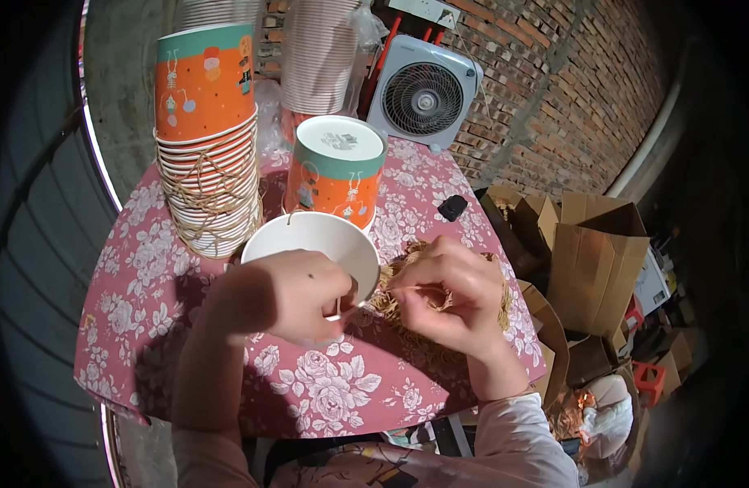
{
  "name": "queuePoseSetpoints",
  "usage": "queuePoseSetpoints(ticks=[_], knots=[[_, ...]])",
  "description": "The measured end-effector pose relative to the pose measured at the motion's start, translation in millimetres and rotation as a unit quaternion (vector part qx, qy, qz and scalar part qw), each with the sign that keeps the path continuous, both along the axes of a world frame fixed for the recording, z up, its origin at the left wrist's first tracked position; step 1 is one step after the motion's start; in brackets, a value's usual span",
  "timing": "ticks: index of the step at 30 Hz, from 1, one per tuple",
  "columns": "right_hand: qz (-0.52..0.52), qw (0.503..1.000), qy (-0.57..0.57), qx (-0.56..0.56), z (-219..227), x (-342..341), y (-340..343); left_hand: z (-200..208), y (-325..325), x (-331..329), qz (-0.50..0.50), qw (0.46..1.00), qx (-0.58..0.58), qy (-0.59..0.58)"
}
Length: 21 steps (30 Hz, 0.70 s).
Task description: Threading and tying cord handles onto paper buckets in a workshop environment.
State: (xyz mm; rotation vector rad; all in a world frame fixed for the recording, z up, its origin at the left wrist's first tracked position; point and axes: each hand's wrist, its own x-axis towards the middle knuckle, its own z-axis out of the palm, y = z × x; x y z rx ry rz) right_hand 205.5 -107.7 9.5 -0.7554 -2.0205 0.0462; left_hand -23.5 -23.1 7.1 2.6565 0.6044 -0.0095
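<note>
A white-lined paper bucket [313,233] lies mouth up and tilted in front of me, a bit of cord showing at its far rim. My left hand [301,294] is closed on its near right rim, the fingertips partly hidden. To the right, my right hand [452,293] pinches a thin tan cord between thumb and forefinger, over a pile of tan cords [388,302]. Behind the bucket, an orange and green paper bucket [335,175] stands upside down. A tall stack of upturned buckets [208,191] at the left has cord handles looped around it.
The round table wears a pink floral cloth [334,390]. A small black object [452,208] lies near its right edge. At the back stand a grey box fan [423,102] and a plastic-wrapped stack of white-rimmed buckets [317,65]. Cardboard boxes [594,268] crowd the right side.
</note>
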Motion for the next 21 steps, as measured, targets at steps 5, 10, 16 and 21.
queuePoseSetpoints(ticks=[5,10,16,21], knots=[[-0.02,0.999,-0.041,-0.029,0,-7,-2,14,-2,-8,0.045,0.979,-0.059,-0.189],[-0.057,0.997,-0.048,0.003,-6,-7,1,18,-2,-1,0.106,0.942,-0.19,-0.255],[-0.079,0.993,-0.066,0.05,-11,-9,7,14,4,0,0.093,0.897,-0.317,-0.293],[-0.088,0.992,-0.066,0.064,-14,-13,9,11,8,-3,0.088,0.881,-0.354,-0.3]])
